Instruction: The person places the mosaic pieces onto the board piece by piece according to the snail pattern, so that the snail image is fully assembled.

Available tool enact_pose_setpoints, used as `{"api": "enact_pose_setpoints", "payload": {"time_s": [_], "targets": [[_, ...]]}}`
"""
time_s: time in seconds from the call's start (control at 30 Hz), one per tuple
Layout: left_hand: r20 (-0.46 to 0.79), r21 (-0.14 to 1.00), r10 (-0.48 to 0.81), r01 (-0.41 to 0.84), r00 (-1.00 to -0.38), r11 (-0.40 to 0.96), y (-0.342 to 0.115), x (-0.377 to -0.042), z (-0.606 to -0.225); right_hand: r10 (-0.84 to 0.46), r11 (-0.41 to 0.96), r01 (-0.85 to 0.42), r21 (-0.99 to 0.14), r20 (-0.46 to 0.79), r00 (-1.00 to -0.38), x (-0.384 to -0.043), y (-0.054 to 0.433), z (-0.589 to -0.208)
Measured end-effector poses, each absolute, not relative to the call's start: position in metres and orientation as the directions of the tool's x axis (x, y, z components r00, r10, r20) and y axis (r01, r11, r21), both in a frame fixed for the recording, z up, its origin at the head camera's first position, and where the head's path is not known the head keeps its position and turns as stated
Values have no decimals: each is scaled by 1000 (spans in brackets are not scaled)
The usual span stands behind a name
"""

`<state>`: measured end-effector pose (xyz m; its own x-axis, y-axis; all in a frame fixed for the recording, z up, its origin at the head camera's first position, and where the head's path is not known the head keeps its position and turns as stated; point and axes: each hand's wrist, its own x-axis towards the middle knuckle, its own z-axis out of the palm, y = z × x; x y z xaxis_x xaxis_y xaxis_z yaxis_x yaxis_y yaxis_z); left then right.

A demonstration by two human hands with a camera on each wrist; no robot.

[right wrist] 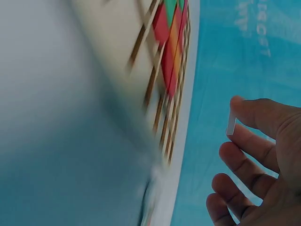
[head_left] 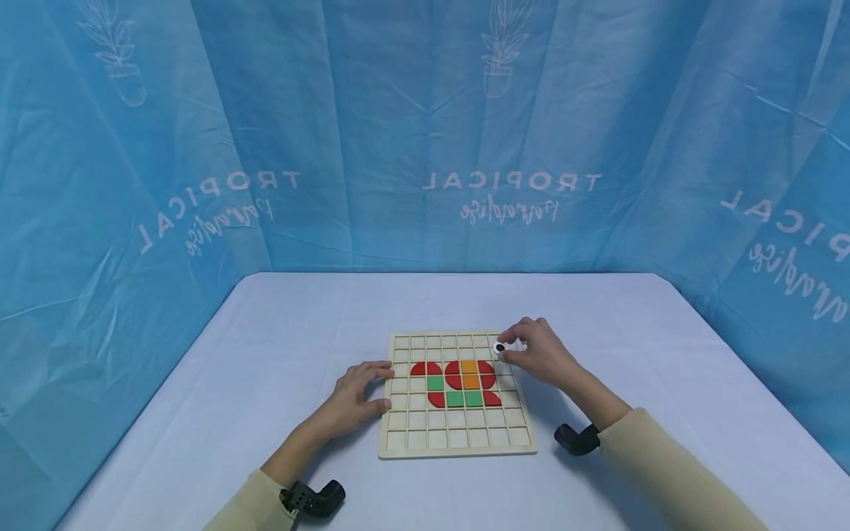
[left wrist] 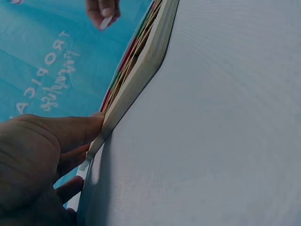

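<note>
A pale wooden grid board (head_left: 457, 440) lies flat on the table, with red, green and orange tiles in its middle cells. Above its far right corner my right hand (head_left: 541, 354) pinches a small white eye piece (head_left: 497, 346) with a black centre between thumb and forefinger. Seen edge-on in the right wrist view, the white eye piece (right wrist: 231, 123) looks thin, and the other fingers are spread below it. My left hand (head_left: 355, 398) touches the board's left edge with thumb and fingers fairly straight. The left wrist view shows the thumb (left wrist: 80, 131) against that edge.
A white cloth (head_left: 319, 317) covers the table around the board. Blue printed curtains (head_left: 425, 243) hang behind it and on both sides. Each wrist wears a black strapped device, the left one (head_left: 315, 500) and the right one (head_left: 576, 440).
</note>
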<state>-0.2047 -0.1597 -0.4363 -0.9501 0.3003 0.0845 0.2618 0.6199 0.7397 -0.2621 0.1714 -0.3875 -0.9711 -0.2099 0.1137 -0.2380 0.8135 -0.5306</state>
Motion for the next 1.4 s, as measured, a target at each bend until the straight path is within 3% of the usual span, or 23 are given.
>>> {"api": "enact_pose_setpoints", "payload": {"time_s": [0.53,1.03,1.4], "targets": [[55,744,277,225,-959,629,-158,-204,-435,-366,758,-362,-542,105,-924,-288,79,-400],[62,750,280,230,-958,620,-158,-203,-435,-312,813,-253,-525,-26,-950,-297,64,-405],[67,749,292,242,-954,617,-158,-203,-434,-346,839,-307,-448,-6,-938,-298,66,-408]]}}
